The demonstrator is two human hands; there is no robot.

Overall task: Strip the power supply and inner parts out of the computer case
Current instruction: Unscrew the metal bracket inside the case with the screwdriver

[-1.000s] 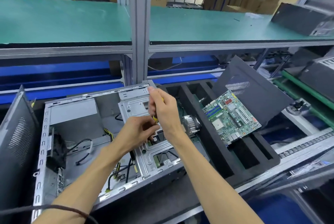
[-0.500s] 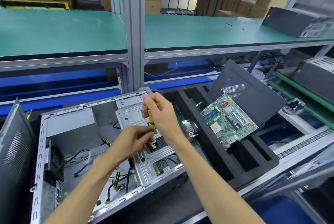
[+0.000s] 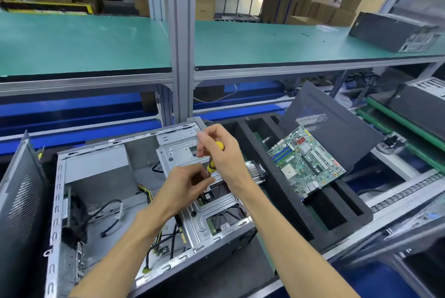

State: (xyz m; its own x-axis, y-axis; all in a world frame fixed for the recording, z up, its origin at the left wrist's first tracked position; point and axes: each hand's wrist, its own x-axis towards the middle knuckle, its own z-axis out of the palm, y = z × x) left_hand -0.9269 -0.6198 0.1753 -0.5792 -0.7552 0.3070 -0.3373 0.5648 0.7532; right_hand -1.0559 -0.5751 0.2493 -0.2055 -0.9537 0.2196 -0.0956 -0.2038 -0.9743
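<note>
Both hands sit a little higher over the drive cage than a second ago, and their grips are unchanged. The right hand grasps the yellow screwdriver by its handle, shaft pointing down into the cage; the left hand pinches the shaft low down, fingers curled. The open computer case lies on its side at near left, loose cables on its bare floor left of the cage. Just right, touching the case's right edge, a black foam tray carries a motherboard leaning on a dark side panel. Beyond the far edge runs a green bench.
</note>
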